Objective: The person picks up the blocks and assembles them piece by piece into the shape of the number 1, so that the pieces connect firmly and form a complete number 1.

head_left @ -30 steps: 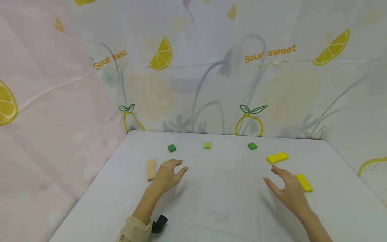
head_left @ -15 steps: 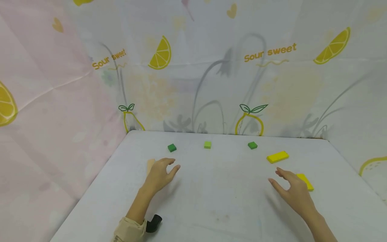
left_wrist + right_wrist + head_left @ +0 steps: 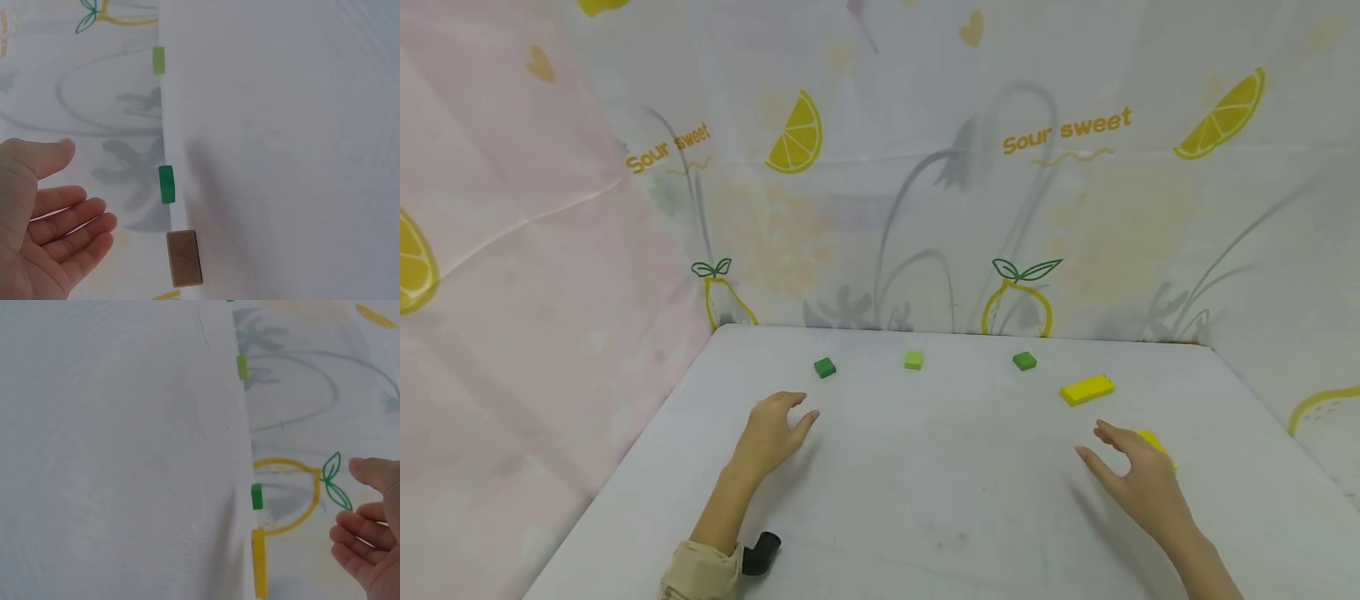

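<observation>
My left hand [image 3: 769,437] hovers above the left side of the white table [image 3: 925,517], thumb apart from relaxed fingers, holding nothing. A wooden block [image 3: 184,258] shows in the left wrist view; in the head view that hand hides it. Over the right side, my right hand [image 3: 1142,483] is likewise relaxed with nothing in it. It partly covers one yellow block [image 3: 1154,437]. A second yellow block [image 3: 1087,390] lies just beyond its fingertips. Toward the back edge sit a dark green block [image 3: 824,367], a light green block [image 3: 913,360] and another green block [image 3: 1025,361].
Behind the table hangs a white cloth [image 3: 880,208] printed with lemons and words. A pinkish cloth [image 3: 535,333] rises along the left side. A black bent piece [image 3: 763,553] sticks out beside the rolled sleeve cuff [image 3: 703,571] at the left forearm.
My left hand has drifted left, covering the wooden block in the head view. The right hand has shifted slightly right and nearer, hiding more of one yellow block. The blocks stay put.
</observation>
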A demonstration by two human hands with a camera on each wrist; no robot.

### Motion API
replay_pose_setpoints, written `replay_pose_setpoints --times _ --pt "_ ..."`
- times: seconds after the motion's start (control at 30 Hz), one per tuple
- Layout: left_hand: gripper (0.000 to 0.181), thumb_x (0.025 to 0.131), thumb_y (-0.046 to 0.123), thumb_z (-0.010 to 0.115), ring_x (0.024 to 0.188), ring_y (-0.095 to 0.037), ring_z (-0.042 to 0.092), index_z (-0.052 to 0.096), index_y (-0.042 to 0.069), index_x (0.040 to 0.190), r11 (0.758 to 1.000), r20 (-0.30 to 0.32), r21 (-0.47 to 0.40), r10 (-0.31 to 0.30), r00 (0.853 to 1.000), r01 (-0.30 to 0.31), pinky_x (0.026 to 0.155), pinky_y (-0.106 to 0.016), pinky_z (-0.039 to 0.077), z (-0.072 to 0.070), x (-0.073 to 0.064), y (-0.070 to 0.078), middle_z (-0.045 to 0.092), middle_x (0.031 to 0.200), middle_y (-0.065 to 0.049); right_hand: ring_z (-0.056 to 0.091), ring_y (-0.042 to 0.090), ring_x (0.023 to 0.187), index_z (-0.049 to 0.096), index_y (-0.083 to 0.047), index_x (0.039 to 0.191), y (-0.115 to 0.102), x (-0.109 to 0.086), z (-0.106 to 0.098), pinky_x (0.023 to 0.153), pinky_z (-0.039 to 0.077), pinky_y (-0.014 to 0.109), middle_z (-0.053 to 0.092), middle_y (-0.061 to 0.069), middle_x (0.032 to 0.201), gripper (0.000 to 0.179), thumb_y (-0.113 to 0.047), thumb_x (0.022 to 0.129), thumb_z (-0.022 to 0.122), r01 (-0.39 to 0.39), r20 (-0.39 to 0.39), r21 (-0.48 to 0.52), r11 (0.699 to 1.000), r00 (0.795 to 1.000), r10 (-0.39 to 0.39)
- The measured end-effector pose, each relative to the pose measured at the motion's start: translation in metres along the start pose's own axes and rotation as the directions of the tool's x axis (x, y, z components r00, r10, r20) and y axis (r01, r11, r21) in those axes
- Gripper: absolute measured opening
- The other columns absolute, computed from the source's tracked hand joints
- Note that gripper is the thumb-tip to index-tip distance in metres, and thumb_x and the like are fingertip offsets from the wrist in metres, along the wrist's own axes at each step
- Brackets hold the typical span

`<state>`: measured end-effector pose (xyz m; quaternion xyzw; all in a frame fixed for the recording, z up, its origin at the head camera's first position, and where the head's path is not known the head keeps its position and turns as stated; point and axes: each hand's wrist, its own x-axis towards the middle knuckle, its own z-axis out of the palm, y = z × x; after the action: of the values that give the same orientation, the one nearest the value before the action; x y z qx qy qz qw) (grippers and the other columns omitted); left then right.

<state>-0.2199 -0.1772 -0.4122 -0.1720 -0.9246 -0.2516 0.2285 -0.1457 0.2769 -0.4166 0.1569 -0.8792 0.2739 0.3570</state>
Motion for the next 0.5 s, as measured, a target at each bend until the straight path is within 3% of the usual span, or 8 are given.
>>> replay_pose_setpoints --times 0.3,0.5 --pt "0.033 0.078 0.010 0.074 0.096 -0.040 0.062 0.065 -0.013 0.100 0.999 -0.012 0.034 0.006 1.000 -0.005 0.083 -0.048 0.050 -0.003 -0.001 -0.012 0.067 0.098 -0.025 0.058 0.032 0.078 0.065 0.013 0.101 0.001 0.001 -0.002 0.083 0.029 -0.002 0.069 0.018 0.086 0.046 0.002 0.059 0.081 0.025 -0.037 -0.026 0.999 0.999 -0.025" --pt "0.036 0.079 0.014 0.074 0.097 -0.041 0.062 0.064 -0.013 0.099 0.995 0.032 0.097 -0.020 0.999 0.016 0.084 -0.049 0.049 -0.002 -0.002 -0.020 0.066 0.098 -0.025 0.059 0.032 0.076 0.065 0.013 0.101 0.001 0.002 -0.005 0.081 0.030 -0.002 0.069 0.018 0.085 0.046 0.002 0.059 0.080 0.021 -0.046 -0.032 0.999 0.999 -0.022"
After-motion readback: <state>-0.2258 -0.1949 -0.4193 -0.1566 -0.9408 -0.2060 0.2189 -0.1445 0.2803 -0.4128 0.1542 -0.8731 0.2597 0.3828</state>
